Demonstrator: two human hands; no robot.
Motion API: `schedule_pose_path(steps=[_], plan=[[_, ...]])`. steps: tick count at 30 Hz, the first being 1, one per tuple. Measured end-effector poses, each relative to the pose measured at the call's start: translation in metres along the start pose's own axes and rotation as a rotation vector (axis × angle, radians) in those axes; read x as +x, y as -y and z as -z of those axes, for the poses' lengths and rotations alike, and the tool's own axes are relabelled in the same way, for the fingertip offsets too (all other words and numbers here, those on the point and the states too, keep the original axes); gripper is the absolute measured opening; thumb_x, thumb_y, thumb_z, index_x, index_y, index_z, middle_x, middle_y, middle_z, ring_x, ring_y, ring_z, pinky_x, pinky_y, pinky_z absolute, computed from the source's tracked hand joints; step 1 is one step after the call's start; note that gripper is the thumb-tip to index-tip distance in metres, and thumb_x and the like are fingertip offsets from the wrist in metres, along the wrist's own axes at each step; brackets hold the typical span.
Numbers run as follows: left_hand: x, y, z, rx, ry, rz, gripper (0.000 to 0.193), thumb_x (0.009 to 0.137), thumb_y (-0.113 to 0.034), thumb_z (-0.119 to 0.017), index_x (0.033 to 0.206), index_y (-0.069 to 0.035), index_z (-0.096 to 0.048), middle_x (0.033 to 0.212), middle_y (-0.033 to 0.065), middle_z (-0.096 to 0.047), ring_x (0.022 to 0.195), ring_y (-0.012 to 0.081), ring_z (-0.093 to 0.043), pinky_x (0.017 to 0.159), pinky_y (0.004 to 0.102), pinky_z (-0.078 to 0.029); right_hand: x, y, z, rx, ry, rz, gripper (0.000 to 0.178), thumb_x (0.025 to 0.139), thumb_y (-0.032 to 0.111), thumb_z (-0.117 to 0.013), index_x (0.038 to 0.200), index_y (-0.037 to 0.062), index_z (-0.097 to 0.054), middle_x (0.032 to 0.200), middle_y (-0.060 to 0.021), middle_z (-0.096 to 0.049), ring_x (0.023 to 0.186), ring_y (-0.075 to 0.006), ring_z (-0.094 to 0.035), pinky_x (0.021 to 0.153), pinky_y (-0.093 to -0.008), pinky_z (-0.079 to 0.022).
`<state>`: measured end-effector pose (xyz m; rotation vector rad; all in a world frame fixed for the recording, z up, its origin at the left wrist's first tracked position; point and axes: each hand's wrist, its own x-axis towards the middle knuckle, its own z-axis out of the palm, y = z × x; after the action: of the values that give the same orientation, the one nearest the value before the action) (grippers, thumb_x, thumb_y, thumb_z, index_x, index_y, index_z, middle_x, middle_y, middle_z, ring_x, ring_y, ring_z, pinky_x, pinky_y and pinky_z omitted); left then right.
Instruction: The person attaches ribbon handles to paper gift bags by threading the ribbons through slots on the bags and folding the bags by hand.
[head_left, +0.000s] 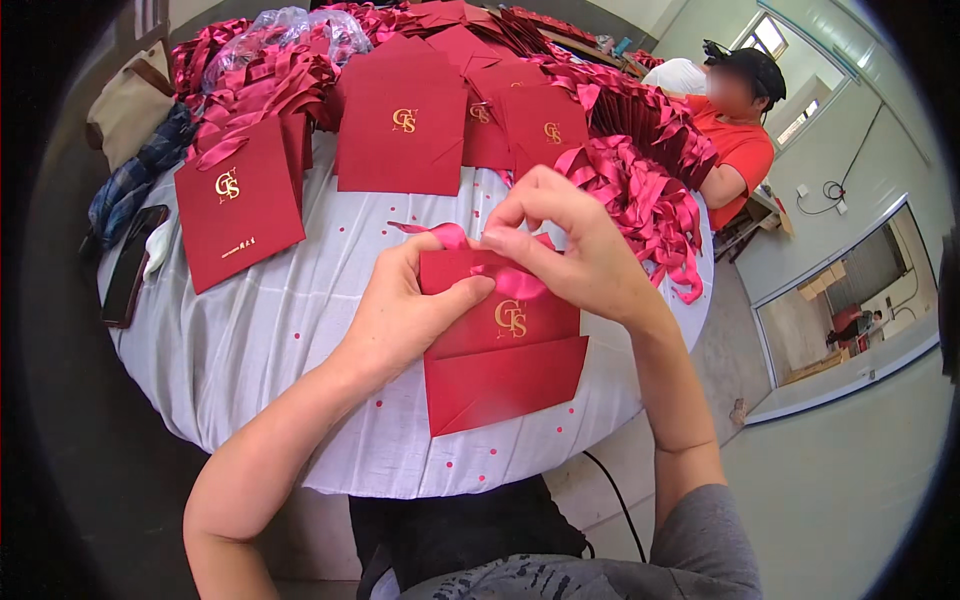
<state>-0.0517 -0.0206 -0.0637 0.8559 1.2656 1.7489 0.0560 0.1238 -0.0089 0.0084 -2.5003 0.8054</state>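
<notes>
A small folded red paper bag (505, 385) with a gold emblem lies in front of me, its lower flap bent up. My left hand (415, 300) grips the bag's upper left corner, the thumb lying over the front. A pink ribbon (437, 233) runs along the top edge and loops over the front below the thumb and fingers. Above the bag, my right hand (575, 245) is closed in a pinch at the ribbon by the top edge. What exactly lies between those fingertips is partly hidden.
Flat red bags (400, 150) are stacked at the far side, with one stack (240, 215) at left. Piles of ribboned bags (635, 200) rise at right and far left. A phone (133, 265) lies at the left edge. A person in orange (735, 150) sits far right.
</notes>
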Motion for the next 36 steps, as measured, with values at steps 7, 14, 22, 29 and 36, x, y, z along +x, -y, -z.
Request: schedule_pose_path(steps=[7,14,22,29,36], plan=[[0.001,0.002,-0.002,0.074,-0.012,-0.088,0.024,0.081,-0.007,-0.065,0.103,0.002,-0.058,0.091,0.0081,-0.065,0.083,0.0117,-0.062,0.072,0.0253,-0.051,0.031,0.026,-0.007,-0.612,0.155,0.207,0.031,0.078,0.031,-0.067,0.068,0.0021,-0.063,0.072,-0.0100,-0.055,0.070,-0.0259,-0.055,0.059,-0.0355,-0.042],[0.005,0.012,0.002,0.213,-0.027,-0.180,0.031,0.077,-0.006,-0.067,0.105,0.002,-0.055,0.097,0.0100,-0.062,0.094,0.0151,-0.060,0.080,0.0289,-0.049,0.068,0.039,-0.003,-0.554,0.546,-0.103,0.041,0.079,0.035,-0.066,0.068,-0.0045,-0.065,0.058,-0.0203,-0.060,0.058,-0.0348,-0.061,0.059,-0.0405,-0.048],[-0.003,0.000,-0.005,0.204,0.001,-0.129,0.057,0.075,-0.003,-0.067,0.125,0.000,-0.040,0.111,0.0126,-0.055,0.102,0.0189,-0.057,0.086,0.0316,-0.048,0.076,0.037,0.004,-0.419,0.759,-0.188,0.040,0.078,0.030,-0.063,0.062,-0.0059,-0.059,0.049,-0.0167,-0.050,0.050,-0.0272,-0.055,0.054,-0.0383,-0.046],[0.001,0.005,-0.003,0.245,0.001,-0.185,0.073,0.076,0.001,-0.065,0.137,-0.002,-0.025,0.119,0.0150,-0.051,0.110,0.0204,-0.054,0.089,0.0320,-0.047,0.071,0.041,-0.004,-0.575,0.693,-0.202,0.039,0.075,0.029,-0.060,0.062,-0.0068,-0.057,0.057,-0.0205,-0.055,0.056,-0.0334,-0.057,0.057,-0.0418,-0.047],[0.001,0.010,-0.001,0.212,0.030,-0.087,0.076,0.077,0.004,-0.063,0.140,-0.002,-0.020,0.121,0.0151,-0.049,0.111,0.0205,-0.053,0.092,0.0321,-0.046,0.077,0.035,-0.024,-0.667,0.816,-0.209,0.026,0.071,0.021,-0.059,0.069,-0.0048,-0.063,0.066,-0.0192,-0.062,0.065,-0.0342,-0.063,0.059,-0.0408,-0.050]])
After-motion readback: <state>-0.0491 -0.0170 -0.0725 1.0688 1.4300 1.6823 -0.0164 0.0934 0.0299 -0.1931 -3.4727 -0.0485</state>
